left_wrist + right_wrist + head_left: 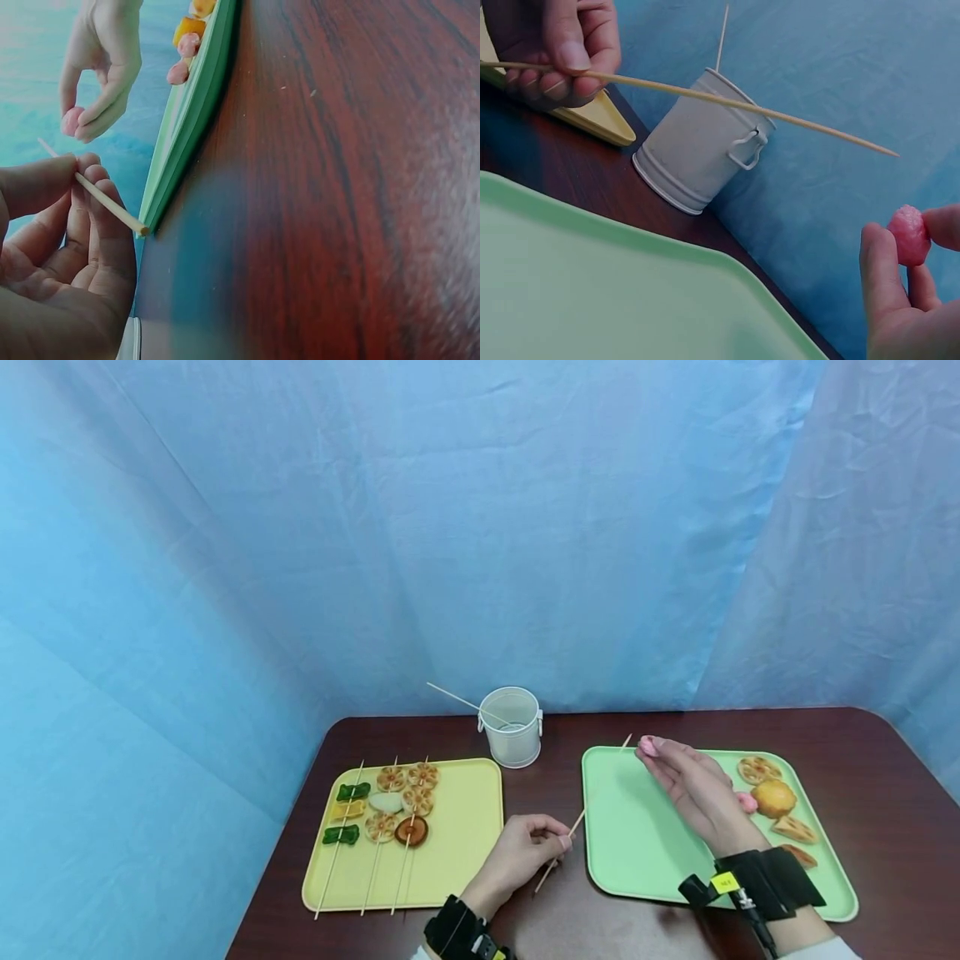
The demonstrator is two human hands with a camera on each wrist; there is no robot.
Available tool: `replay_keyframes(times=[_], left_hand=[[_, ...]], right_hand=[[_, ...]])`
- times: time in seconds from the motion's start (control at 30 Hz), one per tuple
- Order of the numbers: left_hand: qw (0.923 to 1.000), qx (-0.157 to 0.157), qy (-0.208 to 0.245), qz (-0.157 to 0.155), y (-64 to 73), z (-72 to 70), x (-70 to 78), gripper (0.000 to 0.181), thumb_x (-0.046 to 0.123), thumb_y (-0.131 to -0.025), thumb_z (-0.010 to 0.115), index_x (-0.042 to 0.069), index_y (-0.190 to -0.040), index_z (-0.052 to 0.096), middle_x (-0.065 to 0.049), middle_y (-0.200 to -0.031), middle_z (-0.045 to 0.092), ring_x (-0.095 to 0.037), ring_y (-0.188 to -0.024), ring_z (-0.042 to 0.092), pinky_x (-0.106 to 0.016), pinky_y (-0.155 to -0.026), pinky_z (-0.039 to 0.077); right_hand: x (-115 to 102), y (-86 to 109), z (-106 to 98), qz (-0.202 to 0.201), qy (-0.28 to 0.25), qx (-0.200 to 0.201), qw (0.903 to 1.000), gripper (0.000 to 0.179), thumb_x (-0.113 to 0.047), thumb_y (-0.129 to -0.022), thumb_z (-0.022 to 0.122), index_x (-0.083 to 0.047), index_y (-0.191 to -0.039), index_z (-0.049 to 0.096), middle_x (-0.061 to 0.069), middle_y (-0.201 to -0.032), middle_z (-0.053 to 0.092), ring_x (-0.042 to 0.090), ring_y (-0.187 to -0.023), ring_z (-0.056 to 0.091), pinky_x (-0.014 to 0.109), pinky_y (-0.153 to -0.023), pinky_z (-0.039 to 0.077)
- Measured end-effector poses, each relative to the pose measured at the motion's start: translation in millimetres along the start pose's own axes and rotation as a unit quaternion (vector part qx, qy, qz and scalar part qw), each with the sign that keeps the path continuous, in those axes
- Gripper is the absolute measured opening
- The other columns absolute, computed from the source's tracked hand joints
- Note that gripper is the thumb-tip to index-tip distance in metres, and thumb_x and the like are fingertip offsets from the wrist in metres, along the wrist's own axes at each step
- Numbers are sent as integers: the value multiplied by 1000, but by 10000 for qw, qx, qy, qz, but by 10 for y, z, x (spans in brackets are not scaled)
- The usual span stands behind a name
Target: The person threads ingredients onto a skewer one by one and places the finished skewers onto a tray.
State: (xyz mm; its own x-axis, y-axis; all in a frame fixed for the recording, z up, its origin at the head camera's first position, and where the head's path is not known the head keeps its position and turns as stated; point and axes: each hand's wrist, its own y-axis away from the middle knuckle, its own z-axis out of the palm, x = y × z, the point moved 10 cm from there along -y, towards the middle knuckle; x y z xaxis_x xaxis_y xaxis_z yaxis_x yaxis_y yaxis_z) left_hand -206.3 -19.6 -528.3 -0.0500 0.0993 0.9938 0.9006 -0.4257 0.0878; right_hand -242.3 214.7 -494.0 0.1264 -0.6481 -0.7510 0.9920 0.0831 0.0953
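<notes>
Between thumb and fingers my left hand [528,852] pinches a bare wooden skewer [780,115], slanted with its sharp tip up and to the right. My right hand [693,789] pinches a small pink ball [910,235], raised over the far part of the green tray [637,860]. In the right wrist view the skewer's tip points toward the ball, with a gap between them. Nothing is threaded on this skewer. On the green tray's right side lie another pink ball [747,802], a round yellow-orange piece [774,798] and several slices.
Left of my hands is a yellow tray [468,860] bearing three skewers with green, yellow, brown and lotus-like slices. A white bucket [513,747] stands at the back with a thin skewer [453,696] leaning in it. A blue curtain [480,527] hangs behind the table.
</notes>
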Motion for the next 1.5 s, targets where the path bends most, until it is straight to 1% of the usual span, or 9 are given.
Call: replay_keyframes(times=[0.1,0.27,0.43,0.6,0.83,0.93,1.1,1.3,1.5], left_hand=[[9999,-36,-107,58,10,16,13,11,1,-92,70,-8,-97,74,-13,-76,69,-11,-65,59,-19,-57,48],[9997,-71,-189,150,19,36,25,10,-1,-92,70,-9,-97,74,-22,-79,70,-14,-65,59,-19,-57,47],[9997,-18,-217,93,14,35,-13,10,-1,-92,70,-7,-97,75,-18,-77,70,-12,-63,59,-20,-56,48],[9998,-20,-197,95,11,45,-15,10,-1,-92,70,-9,-97,74,-17,-75,69,-13,-62,59,-19,-56,48],[9996,-98,-277,1,4,54,-46,12,0,-92,70,-9,-98,74,-2,-71,67,-10,-61,60,-19,-56,49],[9995,-103,-295,11,5,55,-49,12,0,-92,69,-8,-98,74,0,-70,67,-9,-60,60,-19,-56,49],[9994,-43,-329,45,12,51,-46,11,1,-91,70,-7,-97,75,1,-70,66,-9,-60,60,-20,-55,49],[9994,-10,-337,51,24,54,-43,11,1,-91,71,-7,-97,75,0,-71,67,-8,-62,60,-19,-56,49],[9992,25,-392,57,29,50,-49,10,1,-90,72,-7,-96,75,-1,-71,67,-8,-62,60,-19,-56,48]], right_hand=[[-7,-4,-4,-1,-68,130,9999,19,-4,-107,54,-3,-117,70,6,-117,73,14,-116,68,28,-104,48],[-15,-18,30,-66,-287,216,9993,18,-3,-106,55,-2,-116,70,7,-114,75,16,-112,71,27,-102,49],[-20,-29,67,-185,-148,249,9994,18,-4,-105,57,-2,-115,72,6,-113,75,15,-111,71,28,-100,50],[-7,-28,76,-174,-52,313,9993,15,-5,-104,60,-4,-112,72,4,-113,75,15,-112,71,27,-99,51],[2,-39,60,-154,-56,377,9992,14,-7,-104,61,-4,-114,70,3,-114,75,14,-112,71,27,-100,50],[-4,-47,53,-204,7,408,9990,11,-7,-104,61,-4,-112,69,3,-113,75,15,-113,71,28,-100,50],[-9,-52,51,-277,151,436,9986,11,-7,-104,61,-4,-114,66,2,-113,74,15,-113,70,26,-101,50],[-14,-52,43,-326,258,490,9979,10,-9,-103,62,-5,-110,69,1,-113,74,14,-113,70,26,-100,49],[-30,-39,49,-455,307,472,9974,13,-7,-103,63,-4,-115,63,3,-115,73,15,-113,70,26,-102,49]])
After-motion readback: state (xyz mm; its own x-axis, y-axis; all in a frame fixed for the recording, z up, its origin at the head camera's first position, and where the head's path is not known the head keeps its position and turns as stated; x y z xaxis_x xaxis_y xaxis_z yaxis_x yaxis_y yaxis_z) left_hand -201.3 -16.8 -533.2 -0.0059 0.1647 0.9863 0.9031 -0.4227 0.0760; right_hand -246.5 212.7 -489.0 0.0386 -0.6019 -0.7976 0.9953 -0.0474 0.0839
